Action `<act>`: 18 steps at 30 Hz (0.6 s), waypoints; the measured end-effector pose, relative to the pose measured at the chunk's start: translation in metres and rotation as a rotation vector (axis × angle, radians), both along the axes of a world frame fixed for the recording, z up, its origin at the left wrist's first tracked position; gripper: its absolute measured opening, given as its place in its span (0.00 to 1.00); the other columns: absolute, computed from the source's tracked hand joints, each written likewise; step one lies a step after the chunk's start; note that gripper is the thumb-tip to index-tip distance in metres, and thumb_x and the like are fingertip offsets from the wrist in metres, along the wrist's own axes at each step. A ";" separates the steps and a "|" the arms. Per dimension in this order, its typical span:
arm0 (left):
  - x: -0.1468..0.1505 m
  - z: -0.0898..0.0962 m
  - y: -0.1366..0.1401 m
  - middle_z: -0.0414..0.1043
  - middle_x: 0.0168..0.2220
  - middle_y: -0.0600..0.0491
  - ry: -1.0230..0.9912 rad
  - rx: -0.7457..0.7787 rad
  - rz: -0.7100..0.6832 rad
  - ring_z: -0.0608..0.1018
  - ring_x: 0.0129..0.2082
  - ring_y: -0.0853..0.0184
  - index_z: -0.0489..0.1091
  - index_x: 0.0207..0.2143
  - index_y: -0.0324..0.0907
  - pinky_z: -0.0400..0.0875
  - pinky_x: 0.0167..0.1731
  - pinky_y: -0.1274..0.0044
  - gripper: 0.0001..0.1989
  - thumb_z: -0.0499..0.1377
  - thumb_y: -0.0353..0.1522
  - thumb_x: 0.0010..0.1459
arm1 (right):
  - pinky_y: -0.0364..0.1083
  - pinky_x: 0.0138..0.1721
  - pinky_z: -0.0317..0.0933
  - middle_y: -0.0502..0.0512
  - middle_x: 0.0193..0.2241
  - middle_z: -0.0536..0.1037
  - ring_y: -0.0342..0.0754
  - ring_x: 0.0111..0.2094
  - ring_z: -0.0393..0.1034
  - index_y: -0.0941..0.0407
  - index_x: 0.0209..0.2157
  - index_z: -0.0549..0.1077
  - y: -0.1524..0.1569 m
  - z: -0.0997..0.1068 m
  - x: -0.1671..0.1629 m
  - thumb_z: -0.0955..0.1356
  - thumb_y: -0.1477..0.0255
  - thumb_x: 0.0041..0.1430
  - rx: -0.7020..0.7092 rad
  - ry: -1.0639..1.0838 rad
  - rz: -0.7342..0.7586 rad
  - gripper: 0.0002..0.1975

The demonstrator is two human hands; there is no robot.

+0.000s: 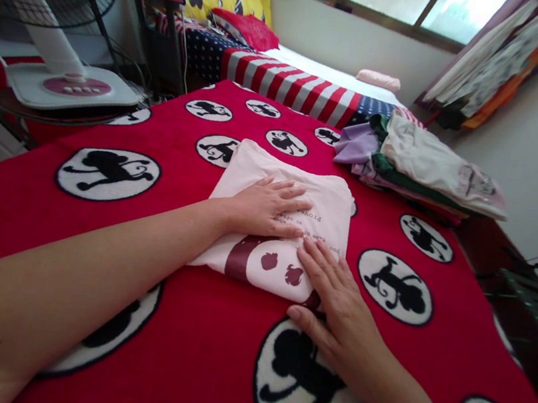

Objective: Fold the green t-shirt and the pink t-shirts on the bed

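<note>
Left hand [270, 212] flat, fingers slightly spread, atop folded pink printed shirt [273, 259]; right hand [341, 310] flat at its near-right corner, neither gripping. Shirt's on monkey-print blanket [207, 347]. Likely smoothing step; next move calls for light, even pressure.

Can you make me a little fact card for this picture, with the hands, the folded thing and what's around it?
left hand: flat on the folded pink garment
right hand: on the garment's near right part
garment print: dark red shapes, lettering
underneath: red blanket with black monkeys in white ovals
to the right: clothes pile
to the left: fan
behind: stars-and-stripes cover
</note>
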State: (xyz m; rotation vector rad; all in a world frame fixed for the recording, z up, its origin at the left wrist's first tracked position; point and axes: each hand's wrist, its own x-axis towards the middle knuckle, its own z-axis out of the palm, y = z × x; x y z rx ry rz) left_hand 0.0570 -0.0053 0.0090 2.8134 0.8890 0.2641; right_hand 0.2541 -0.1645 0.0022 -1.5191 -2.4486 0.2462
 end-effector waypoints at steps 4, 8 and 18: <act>0.000 0.001 -0.001 0.43 0.70 0.53 0.002 -0.006 0.003 0.47 0.69 0.57 0.54 0.66 0.51 0.38 0.65 0.61 0.33 0.48 0.53 0.63 | 0.61 0.67 0.41 0.57 0.68 0.51 0.52 0.69 0.38 0.54 0.67 0.52 0.001 0.001 0.000 0.63 0.59 0.64 -0.007 -0.007 -0.001 0.33; 0.001 0.002 -0.002 0.43 0.70 0.52 0.003 -0.006 0.007 0.48 0.69 0.56 0.55 0.66 0.51 0.38 0.65 0.61 0.33 0.48 0.53 0.63 | 0.61 0.67 0.40 0.56 0.68 0.50 0.52 0.70 0.37 0.54 0.67 0.51 0.002 0.000 0.000 0.62 0.59 0.65 -0.011 -0.015 0.001 0.33; 0.000 0.001 -0.001 0.43 0.70 0.53 0.004 -0.011 0.001 0.48 0.69 0.57 0.54 0.66 0.52 0.38 0.65 0.61 0.33 0.48 0.53 0.63 | 0.61 0.67 0.40 0.56 0.68 0.51 0.53 0.69 0.38 0.53 0.67 0.51 0.001 -0.001 0.000 0.62 0.58 0.65 -0.006 -0.015 0.008 0.33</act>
